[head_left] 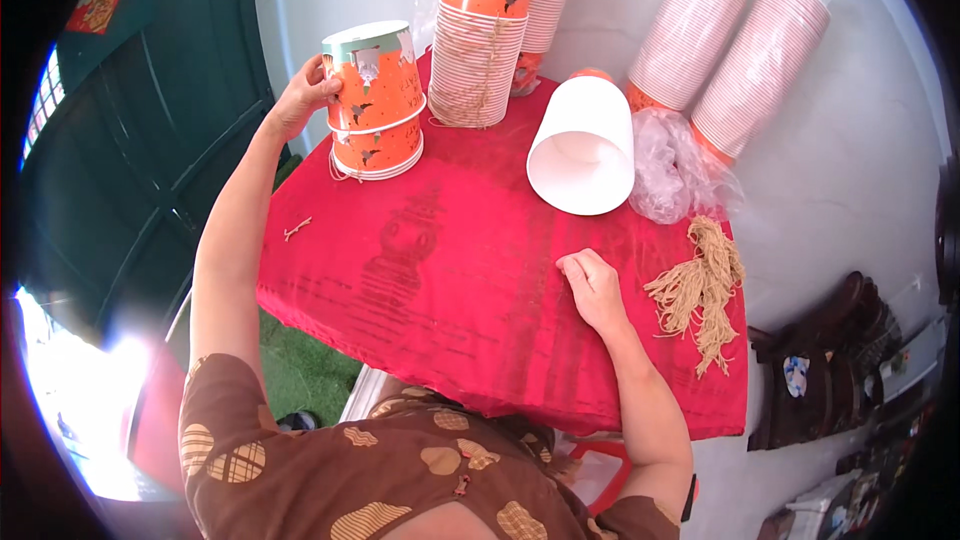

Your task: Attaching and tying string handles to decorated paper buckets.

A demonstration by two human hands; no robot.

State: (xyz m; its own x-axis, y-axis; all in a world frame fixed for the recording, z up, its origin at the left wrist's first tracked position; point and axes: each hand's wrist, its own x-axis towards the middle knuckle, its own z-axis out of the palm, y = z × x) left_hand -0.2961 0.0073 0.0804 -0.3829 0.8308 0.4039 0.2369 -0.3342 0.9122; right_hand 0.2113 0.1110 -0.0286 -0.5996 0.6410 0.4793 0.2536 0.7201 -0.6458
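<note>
My left hand (308,97) grips the side of an orange paper bucket (375,90) with a green base, which stands upside down at the table's far left. It sits over more nested buckets (380,153) whose white rims show below, with some twine at the bottom. My right hand (592,287) is closed on the red cloth, with nothing visible in it. Just beyond it a paper bucket (585,190) lies on its side, its white inside facing me. A bundle of tan twine (705,285) lies to the right of my right hand.
A tall stack of nested buckets (478,65) with twine on it stands at the back. Two wrapped stacks (695,20) (765,55) lean against the wall at right, by crumpled clear plastic (662,170). A short twine piece (297,229) lies on the red tablecloth (470,290).
</note>
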